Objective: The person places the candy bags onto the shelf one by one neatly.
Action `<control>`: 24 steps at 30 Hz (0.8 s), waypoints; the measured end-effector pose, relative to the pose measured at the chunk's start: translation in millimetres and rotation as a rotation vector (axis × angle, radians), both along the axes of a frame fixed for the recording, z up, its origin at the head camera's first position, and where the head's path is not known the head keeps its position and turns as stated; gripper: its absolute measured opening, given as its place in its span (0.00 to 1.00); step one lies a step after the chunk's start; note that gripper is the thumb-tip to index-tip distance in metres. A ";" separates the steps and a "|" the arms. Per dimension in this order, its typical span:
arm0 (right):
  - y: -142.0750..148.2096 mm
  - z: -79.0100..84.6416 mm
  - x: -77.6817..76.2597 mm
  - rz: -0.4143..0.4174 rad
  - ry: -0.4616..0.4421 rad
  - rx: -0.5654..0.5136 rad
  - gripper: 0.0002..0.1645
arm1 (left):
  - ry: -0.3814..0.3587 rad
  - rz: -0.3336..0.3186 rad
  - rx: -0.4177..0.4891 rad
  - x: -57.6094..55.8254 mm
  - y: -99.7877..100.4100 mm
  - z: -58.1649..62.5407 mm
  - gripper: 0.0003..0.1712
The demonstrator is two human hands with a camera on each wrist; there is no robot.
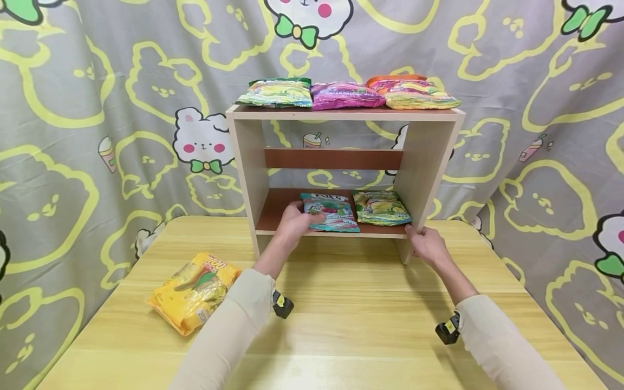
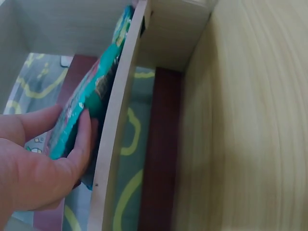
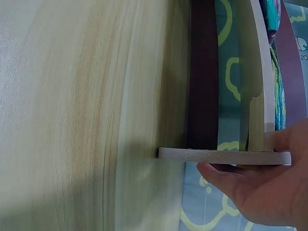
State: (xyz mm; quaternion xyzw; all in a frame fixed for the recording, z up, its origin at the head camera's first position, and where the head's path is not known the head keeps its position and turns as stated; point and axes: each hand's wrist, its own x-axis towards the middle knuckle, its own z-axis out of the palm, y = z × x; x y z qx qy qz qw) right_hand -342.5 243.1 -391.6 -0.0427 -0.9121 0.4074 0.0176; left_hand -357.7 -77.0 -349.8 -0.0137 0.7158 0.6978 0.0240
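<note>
A small wooden shelf unit [image 1: 346, 115] stands on the table. On its lower board, my left hand [image 1: 294, 222] pinches the left end of a teal candy bag [image 1: 336, 216]. In the left wrist view the teal bag [image 2: 91, 91] is tilted over the board's front edge, thumb on one face and fingers on the other. Beside it lies a green and yellow candy bag [image 1: 382, 208]. My right hand [image 1: 429, 244] holds the front edge of the unit's right side panel [image 3: 224, 156], low down where the lower board meets it.
Along the top board lie a green bag [image 1: 278, 93], a purple bag [image 1: 346, 96] and an orange and yellow bag [image 1: 414, 93]. A large yellow bag [image 1: 195, 292] rests on the table [image 1: 351, 336] left of my left forearm. A patterned curtain [image 1: 146, 81] hangs behind.
</note>
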 end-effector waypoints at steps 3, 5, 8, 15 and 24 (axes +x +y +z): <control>0.3 -0.1 -0.1 -0.003 0.001 0.005 0.39 | 0.009 0.018 0.001 -0.7 2.5 -0.6 0.49; 0.2 -0.7 -0.2 -0.004 0.004 0.005 0.39 | 0.026 0.028 -0.029 -1.7 3.9 -1.8 0.51; 0.0 -1.5 -0.8 -0.004 0.003 0.006 0.37 | 0.051 0.049 -0.137 -2.6 4.8 -3.2 0.50; 0.3 -1.6 -2.6 -0.009 0.002 0.017 0.34 | 0.148 0.151 -0.517 -4.1 3.4 -7.3 0.44; 1.1 -0.3 -0.5 -0.006 0.000 0.015 0.37 | 0.228 0.163 -0.768 2.1 4.2 -11.8 0.36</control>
